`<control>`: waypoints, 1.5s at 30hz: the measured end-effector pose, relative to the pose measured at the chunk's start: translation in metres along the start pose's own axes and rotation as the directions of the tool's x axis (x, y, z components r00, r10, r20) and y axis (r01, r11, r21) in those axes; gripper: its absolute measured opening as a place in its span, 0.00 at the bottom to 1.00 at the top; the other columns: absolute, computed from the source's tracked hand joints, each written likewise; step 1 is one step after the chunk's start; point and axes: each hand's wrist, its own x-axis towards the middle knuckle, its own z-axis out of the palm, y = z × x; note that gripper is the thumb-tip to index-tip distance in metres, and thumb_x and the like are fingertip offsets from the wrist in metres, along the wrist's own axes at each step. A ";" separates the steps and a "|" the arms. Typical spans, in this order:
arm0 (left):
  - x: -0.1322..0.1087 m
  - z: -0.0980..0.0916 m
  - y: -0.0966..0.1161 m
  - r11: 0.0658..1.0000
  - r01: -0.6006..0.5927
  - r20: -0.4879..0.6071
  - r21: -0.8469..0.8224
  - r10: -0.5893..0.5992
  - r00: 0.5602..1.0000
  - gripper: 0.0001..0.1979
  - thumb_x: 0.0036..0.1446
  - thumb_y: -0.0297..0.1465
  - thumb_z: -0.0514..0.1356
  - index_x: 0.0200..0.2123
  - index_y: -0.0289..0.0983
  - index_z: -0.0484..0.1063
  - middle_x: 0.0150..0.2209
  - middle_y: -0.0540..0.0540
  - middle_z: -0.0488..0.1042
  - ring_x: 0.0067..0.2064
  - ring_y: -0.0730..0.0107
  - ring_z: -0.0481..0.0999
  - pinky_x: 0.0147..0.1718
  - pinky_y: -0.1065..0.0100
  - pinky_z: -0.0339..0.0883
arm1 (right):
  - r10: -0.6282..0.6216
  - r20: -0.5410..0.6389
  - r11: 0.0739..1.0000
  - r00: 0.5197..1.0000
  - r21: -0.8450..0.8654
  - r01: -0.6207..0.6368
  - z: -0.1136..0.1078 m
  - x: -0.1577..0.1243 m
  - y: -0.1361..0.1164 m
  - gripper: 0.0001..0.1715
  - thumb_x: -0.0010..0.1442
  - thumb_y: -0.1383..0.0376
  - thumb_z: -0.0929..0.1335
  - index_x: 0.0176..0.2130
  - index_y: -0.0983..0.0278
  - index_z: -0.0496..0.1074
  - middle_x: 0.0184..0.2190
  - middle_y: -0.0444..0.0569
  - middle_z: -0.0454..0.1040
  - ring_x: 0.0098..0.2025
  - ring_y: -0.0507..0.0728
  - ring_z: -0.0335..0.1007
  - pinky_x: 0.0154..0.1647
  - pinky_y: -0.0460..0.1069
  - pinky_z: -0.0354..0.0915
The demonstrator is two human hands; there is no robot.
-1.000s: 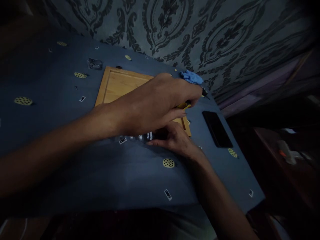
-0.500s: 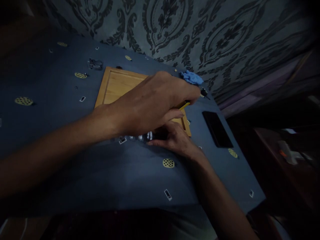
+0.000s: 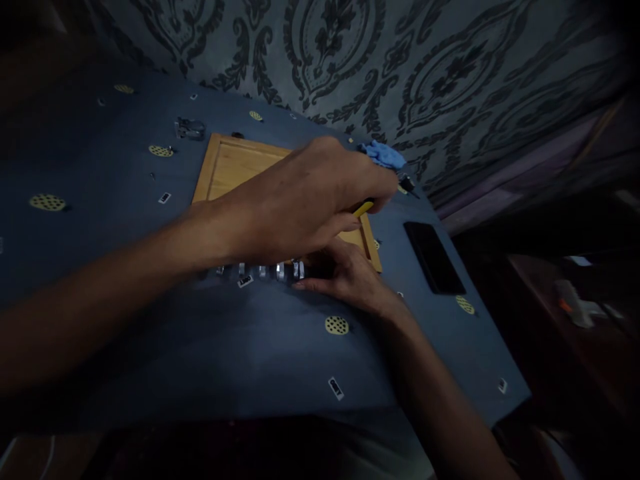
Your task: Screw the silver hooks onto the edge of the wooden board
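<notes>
My left hand [image 3: 305,200] reaches across the middle, its fingers closed round a tool with a yellow-and-black handle [image 3: 363,208]; the tool's working end is hidden. Below it, my right hand [image 3: 347,277] is closed, with its thumb stretched leftward beside a row of several small shiny silver pieces [image 3: 281,271]. What lies between its thumb and fingers is in dark shadow. Behind both hands lies a wooden board [image 3: 245,163] with a raised rim, partly covered by my left hand and forearm.
A black phone [image 3: 435,258] lies at the right of the blue patterned tablecloth [image 3: 210,360]. Crumpled blue cloth [image 3: 384,154] and a small dark item [image 3: 409,185] sit near the wall. A clear or metallic object [image 3: 190,129] and a tiny screw-like piece [image 3: 153,175] are at left.
My left hand has shifted slightly up and left, and the yellow handle has tilted and moved with it. More of the silver row shows below my wrist. My right hand stays almost still.
</notes>
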 end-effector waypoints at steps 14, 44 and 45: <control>0.000 -0.003 -0.005 0.995 -0.010 0.055 -0.099 0.015 0.998 0.11 0.65 0.23 0.57 0.40 0.39 0.80 0.34 0.47 0.81 0.33 0.70 0.77 0.34 0.67 0.68 | -0.020 0.009 0.999 1.000 -0.036 0.020 -0.001 -0.001 0.003 0.35 0.54 0.51 0.79 0.56 0.62 0.75 0.39 0.51 0.79 0.43 0.64 0.76 0.46 0.60 0.73; -0.001 -0.005 0.005 1.000 0.009 0.031 -0.002 -0.009 0.999 0.10 0.63 0.21 0.57 0.41 0.36 0.77 0.34 0.49 0.78 0.32 0.72 0.73 0.32 0.69 0.62 | 0.023 0.016 0.999 1.000 0.032 -0.023 0.000 -0.001 0.001 0.27 0.54 0.51 0.79 0.46 0.62 0.75 0.36 0.49 0.76 0.41 0.63 0.73 0.42 0.56 0.71; -0.001 -0.005 0.005 1.000 0.008 0.036 -0.003 -0.008 0.999 0.10 0.63 0.21 0.57 0.41 0.37 0.77 0.33 0.49 0.78 0.32 0.71 0.73 0.32 0.69 0.62 | 0.021 0.013 0.999 1.000 0.032 -0.022 0.000 -0.001 0.001 0.27 0.54 0.51 0.79 0.46 0.63 0.75 0.36 0.49 0.76 0.41 0.63 0.73 0.42 0.57 0.71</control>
